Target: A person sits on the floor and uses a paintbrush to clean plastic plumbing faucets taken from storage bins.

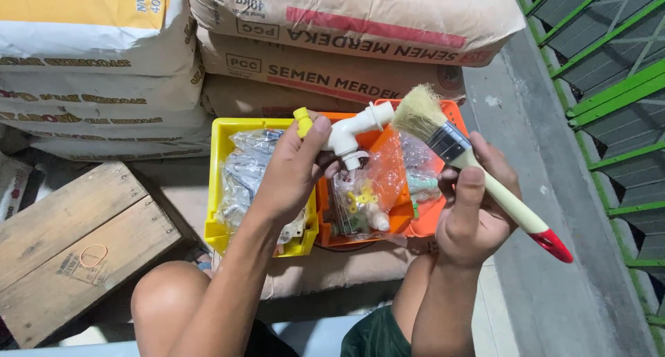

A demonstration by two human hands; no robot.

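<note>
My left hand (291, 171) grips a white plastic tap (355, 127) with a yellow handle (303, 120), held above the bins. My right hand (474, 211) holds a paint brush (478, 166) with pale bristles, a metal band, a cream handle and a red tip. The bristles (420, 111) touch the tap's end. Below sit a yellow bin (220, 190) and an orange bin (402, 215), both filled with clear bags of small plastic fittings.
Stacked cement sacks (332, 45) rise behind the bins. A wooden crate (76, 246) with a rubber band on it sits at the left. A green metal railing (609, 107) runs along the right beside a concrete ledge (547, 288). My knees show below.
</note>
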